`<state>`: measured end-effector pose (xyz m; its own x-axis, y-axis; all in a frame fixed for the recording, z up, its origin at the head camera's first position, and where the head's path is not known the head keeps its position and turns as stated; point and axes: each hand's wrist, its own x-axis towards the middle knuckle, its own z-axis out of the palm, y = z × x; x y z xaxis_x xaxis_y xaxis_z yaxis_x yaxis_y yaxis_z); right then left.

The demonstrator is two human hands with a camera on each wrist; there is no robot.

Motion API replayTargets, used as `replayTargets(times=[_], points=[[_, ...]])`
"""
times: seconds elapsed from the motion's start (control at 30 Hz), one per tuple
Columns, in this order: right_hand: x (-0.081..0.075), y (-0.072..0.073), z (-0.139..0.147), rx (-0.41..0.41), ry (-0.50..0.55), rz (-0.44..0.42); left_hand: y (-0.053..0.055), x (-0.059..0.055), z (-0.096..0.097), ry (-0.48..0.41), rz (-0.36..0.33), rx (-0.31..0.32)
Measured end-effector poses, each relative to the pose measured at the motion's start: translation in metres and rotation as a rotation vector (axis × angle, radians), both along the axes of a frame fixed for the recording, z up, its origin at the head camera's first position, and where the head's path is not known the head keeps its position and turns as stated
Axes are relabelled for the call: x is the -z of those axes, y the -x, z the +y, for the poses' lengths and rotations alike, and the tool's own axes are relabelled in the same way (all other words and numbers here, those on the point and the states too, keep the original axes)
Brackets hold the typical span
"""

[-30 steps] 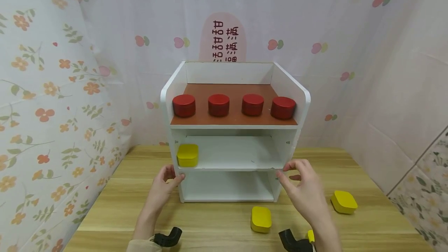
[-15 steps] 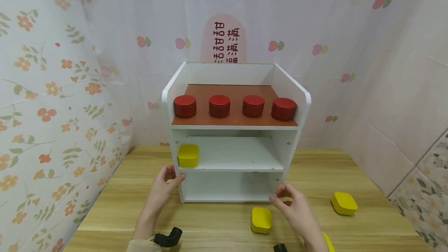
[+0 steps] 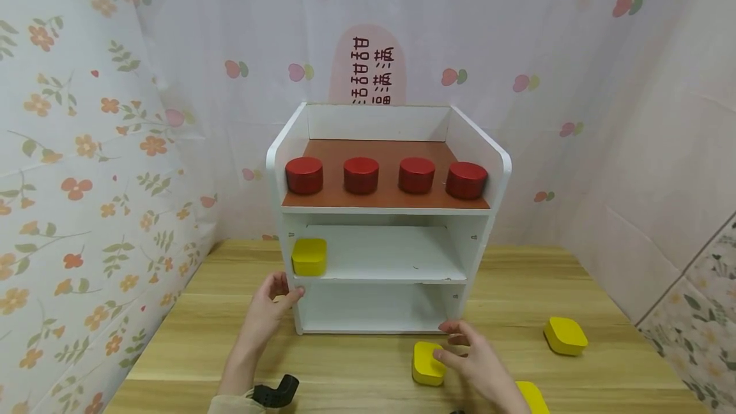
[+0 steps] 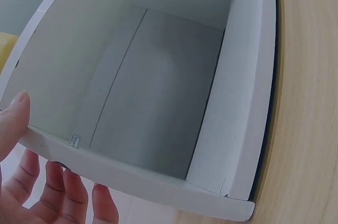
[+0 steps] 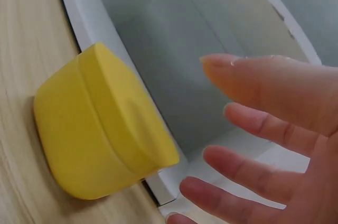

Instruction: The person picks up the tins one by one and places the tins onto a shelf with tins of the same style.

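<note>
My left hand [image 3: 269, 304] grips the left side panel of a small white shelf unit [image 3: 379, 281], the thumb on the inner face and the fingers outside, as the left wrist view also shows. My right hand [image 3: 476, 363] hovers beside a yellow lidded box [image 3: 427, 363] that lies on the table in front of the unit. In the right wrist view its fingers [image 5: 248, 171] are spread and apart from that box [image 5: 79, 134], with nothing held. Another yellow box [image 3: 309, 257] sits at the left end of the middle shelf.
Several round red tins [image 3: 361, 176] stand in a row on the brown top shelf. One more yellow box [image 3: 565, 335] lies on the wooden table [image 3: 190, 356] at the right, and another [image 3: 533, 398] near the right forearm. A patterned curtain [image 3: 546, 107] hangs behind.
My right hand has left the shelf unit's right side and come down toward the yellow box in front. The left hand has kept its hold on the unit.
</note>
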<state>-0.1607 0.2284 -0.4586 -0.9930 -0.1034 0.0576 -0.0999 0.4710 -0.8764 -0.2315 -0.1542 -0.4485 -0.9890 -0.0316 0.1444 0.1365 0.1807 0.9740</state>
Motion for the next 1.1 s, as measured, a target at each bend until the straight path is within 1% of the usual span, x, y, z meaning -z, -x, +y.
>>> replayTargets(times=[0.13, 0.23, 0.33, 0.43, 0.6, 0.73, 0.9, 1.1], points=[[0.004, 0.001, 0.0, -0.055, -0.002, -0.02, 0.0, 0.0, -0.001, -0.001, 0.007, -0.001], [0.007, 0.002, 0.001, -0.096, -0.016, -0.056, 0.001, 0.0, -0.002, -0.002, 0.013, -0.004], [0.009, 0.001, 0.003, -0.134, -0.045, -0.101, 0.001, 0.001, -0.001, 0.001, 0.015, 0.003], [0.012, 0.002, 0.005, -0.167, -0.063, -0.129, 0.001, 0.002, -0.001, 0.004, 0.017, 0.01], [0.016, 0.002, 0.004, -0.212, -0.057, -0.154, 0.001, 0.002, -0.001, -0.006, 0.015, 0.009], [0.018, 0.002, 0.002, -0.216, -0.068, -0.169, 0.001, 0.001, -0.001, -0.007, 0.009, 0.01], [0.021, 0.004, 0.0, -0.218, -0.061, -0.163, 0.001, 0.001, -0.001, -0.012, 0.012, 0.013], [0.022, 0.006, 0.001, -0.21, -0.063, -0.184, 0.002, 0.002, -0.001, -0.012, 0.013, 0.013]])
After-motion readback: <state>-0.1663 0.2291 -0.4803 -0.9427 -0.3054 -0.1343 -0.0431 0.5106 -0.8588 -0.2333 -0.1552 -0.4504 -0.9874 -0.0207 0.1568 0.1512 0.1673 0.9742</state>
